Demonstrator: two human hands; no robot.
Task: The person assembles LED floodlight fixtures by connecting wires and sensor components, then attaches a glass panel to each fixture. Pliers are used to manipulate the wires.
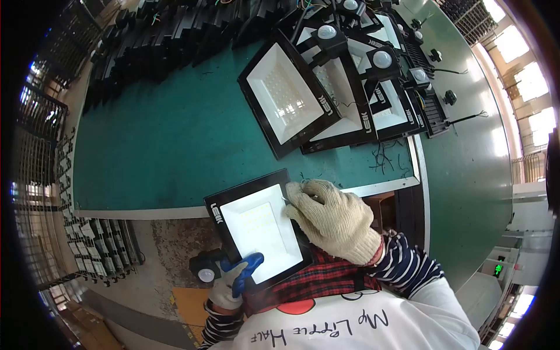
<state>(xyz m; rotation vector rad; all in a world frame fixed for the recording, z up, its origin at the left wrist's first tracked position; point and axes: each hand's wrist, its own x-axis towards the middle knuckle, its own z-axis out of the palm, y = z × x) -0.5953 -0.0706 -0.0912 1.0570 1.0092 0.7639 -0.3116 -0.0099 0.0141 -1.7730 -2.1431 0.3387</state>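
A floodlight point(259, 230) with a black frame and a white face is tilted at the front edge of the green table, close to the body. My left hand point(236, 280), in a glove with blue fingertips, grips its lower edge, thumb on the face, beside a black sensor point(205, 268). My right hand point(335, 219), in a cream knitted glove, is at the light's upper right edge with its fingers pressed together. A thin, pale item shows at those fingertips, too small to name.
Several floodlights point(286, 93) with round sensors are stacked at the back right of the green table point(157, 134). Black housings point(157, 46) line its back left. A second green surface point(466, 169) lies right. Racked parts point(96, 248) stand at the lower left.
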